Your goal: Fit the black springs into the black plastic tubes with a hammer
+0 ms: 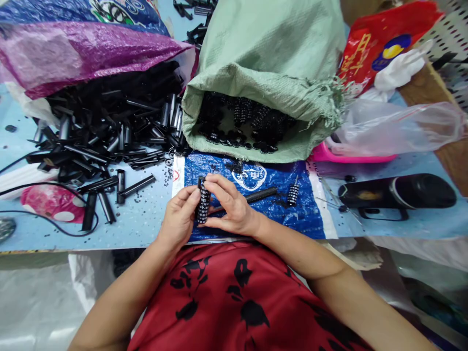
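A stack of black number wheels [203,202] with white digits stands nearly upright between my hands, along a black strip or casing. My left hand [177,214] is closed on its left side, thumb on the front. My right hand [234,207] pinches it from the right, fingertips near the top and thumb at the lower end. Behind my right hand, a long dark ridged rod [262,194] lies on the blue plastic sheet [303,219]. Farther right on the sheet rests a shorter set of number wheels [293,194] on a thin metal pin.
A pale green woven sack [270,44] opens toward me, with many black number wheels inside. Black tube-like casings [91,141] spill from a purple bag [91,53] at left. At right are a black flask [398,192], a pink tray [351,157] and thin metal rods.
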Motion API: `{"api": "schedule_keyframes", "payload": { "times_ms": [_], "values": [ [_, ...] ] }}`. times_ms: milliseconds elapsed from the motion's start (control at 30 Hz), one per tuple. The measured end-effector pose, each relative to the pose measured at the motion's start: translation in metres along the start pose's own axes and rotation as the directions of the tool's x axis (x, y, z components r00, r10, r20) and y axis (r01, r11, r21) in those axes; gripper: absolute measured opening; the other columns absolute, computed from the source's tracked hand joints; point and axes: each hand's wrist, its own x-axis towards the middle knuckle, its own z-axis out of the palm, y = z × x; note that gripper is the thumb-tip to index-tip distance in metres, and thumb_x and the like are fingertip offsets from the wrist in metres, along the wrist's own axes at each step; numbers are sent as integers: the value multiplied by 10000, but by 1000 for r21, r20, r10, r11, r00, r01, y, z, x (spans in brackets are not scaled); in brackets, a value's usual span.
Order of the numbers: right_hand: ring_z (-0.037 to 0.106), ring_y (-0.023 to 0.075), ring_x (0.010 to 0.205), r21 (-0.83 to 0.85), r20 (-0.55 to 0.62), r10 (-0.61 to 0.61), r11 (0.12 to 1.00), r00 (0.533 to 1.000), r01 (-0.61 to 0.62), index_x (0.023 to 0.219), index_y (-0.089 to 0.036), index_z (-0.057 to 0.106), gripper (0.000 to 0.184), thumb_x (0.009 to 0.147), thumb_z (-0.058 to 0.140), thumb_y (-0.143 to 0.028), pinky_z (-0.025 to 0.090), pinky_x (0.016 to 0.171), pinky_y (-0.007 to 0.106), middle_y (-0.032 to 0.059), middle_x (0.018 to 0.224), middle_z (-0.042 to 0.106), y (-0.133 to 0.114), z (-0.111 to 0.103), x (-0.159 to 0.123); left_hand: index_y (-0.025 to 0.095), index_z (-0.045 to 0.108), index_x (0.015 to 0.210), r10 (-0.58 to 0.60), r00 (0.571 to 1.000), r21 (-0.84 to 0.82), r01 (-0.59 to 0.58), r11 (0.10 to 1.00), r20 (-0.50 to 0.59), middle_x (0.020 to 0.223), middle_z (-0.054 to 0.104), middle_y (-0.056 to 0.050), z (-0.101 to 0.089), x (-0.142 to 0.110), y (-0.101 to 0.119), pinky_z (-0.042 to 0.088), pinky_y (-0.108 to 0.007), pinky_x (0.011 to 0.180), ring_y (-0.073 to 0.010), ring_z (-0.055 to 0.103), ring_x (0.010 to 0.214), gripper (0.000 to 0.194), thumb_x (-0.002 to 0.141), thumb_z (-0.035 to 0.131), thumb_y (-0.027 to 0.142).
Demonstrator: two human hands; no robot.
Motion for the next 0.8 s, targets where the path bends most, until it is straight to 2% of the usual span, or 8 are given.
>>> {"api": "schedule_keyframes", "payload": {
  "times_ms": [200, 300, 367, 467, 533, 600, 700, 800],
  "values": [
    [446, 256, 1538, 67, -24, -6, 998, 1000, 7, 1699, -222, 151, 1110, 867, 729, -675, 477, 1272, 410, 180, 1587, 433, 0, 3, -2, 179, 682, 989, -246, 958, -77, 259, 963, 146, 796, 743, -48, -10, 3, 5, 605, -310, 627, -195, 721, 667, 485, 721, 922, 504],
    [401, 282, 1568, 41, 26, 35, 998, 999, -36, 1701, -187, 159, 1183, 825, 719, -751, 421, 1304, 468, 198, 1603, 432, 4, -3, -8, 194, 653, 1000, -150, 988, -25, 151, 988, 45, 804, 739, -31, -17, 7, -2, 579, -279, 612, -167, 696, 633, 537, 690, 931, 533],
    [459, 297, 1515, -61, 103, 114, 992, 988, -108, 1620, -176, 380, 958, 882, 697, -698, 443, 1258, 503, 188, 1531, 522, 10, -10, -20, 191, 664, 1003, 64, 996, 173, -53, 984, -57, 810, 731, -29, -27, 10, -3, 558, -269, 648, -159, 685, 664, 510, 719, 897, 545],
    [660, 219, 1115, -249, 216, 200, 958, 956, -144, 1180, -175, 714, 348, 1016, 617, -466, 542, 981, 396, 116, 1136, 710, 17, -20, -38, 186, 729, 982, 372, 928, 684, -251, 685, -32, 849, 727, -41, -49, 16, 5, 520, -288, 760, -172, 662, 772, 363, 813, 789, 501],
    [628, 160, 879, -307, 207, 216, 940, 954, -146, 998, -168, 719, 262, 1050, 565, -373, 513, 822, 325, 78, 945, 699, 17, -24, -43, 191, 766, 962, 381, 921, 880, -243, 407, 78, 878, 730, -52, -63, 21, 13, 489, -308, 798, -195, 650, 828, 310, 830, 751, 470],
    [600, 147, 831, -308, 95, 215, 935, 972, -176, 991, -165, 702, 260, 1068, 516, -330, 496, 774, 301, 71, 909, 687, 12, -26, -36, 192, 783, 945, 286, 948, 933, -222, 284, 139, 872, 727, -54, -72, 27, 19, 461, -308, 760, -205, 644, 820, 335, 795, 781, 492],
    [606, 145, 875, -252, -75, 210, 942, 975, -222, 1046, -162, 689, 304, 1095, 421, -297, 498, 797, 284, 77, 930, 689, 5, -22, -13, 185, 759, 907, 133, 983, 925, -162, 345, 123, 736, 679, -20, -76, 36, 22, 404, -282, 633, -177, 599, 678, 414, 733, 839, 552],
    [589, 146, 831, -288, -16, 256, 924, 967, -249, 975, -153, 692, 408, 1115, 360, -346, 467, 756, 291, 85, 900, 682, 2, -14, 9, 191, 699, 891, 26, 996, 885, -90, 457, 88, 608, 606, 23, -74, 39, 20, 356, -267, 554, -148, 536, 545, 446, 737, 832, 588]
  ]
}}
